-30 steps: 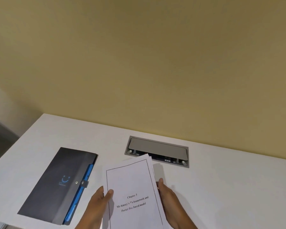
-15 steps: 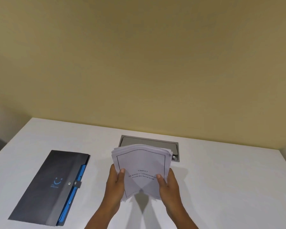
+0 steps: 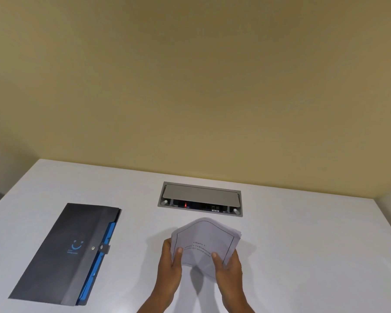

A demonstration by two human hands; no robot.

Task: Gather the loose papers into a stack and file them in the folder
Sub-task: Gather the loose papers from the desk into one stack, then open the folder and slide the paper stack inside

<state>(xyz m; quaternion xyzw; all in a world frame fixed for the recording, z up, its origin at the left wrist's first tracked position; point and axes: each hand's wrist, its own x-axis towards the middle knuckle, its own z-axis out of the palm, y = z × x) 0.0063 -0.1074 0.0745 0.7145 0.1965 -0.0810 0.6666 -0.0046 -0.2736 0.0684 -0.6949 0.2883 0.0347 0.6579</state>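
Observation:
A stack of white papers (image 3: 204, 238) with printed text and a thin black border stands on end above the white table, bowed in the middle. My left hand (image 3: 171, 265) grips its left edge and my right hand (image 3: 228, 268) grips its right edge, thumbs on the front sheet. A dark grey folder (image 3: 61, 256) with a blue inner edge and a snap button lies closed and flat on the table to the left, apart from both hands.
The white table (image 3: 314, 256) runs to a yellow wall at the back. A grey cable hatch (image 3: 200, 195) is set into the table just behind the papers. The table's left edge drops off beyond the folder.
The papers went from tilted flat in both hands to upright, then lower and nearer the table. The view has shifted, so the folder now appears further left.

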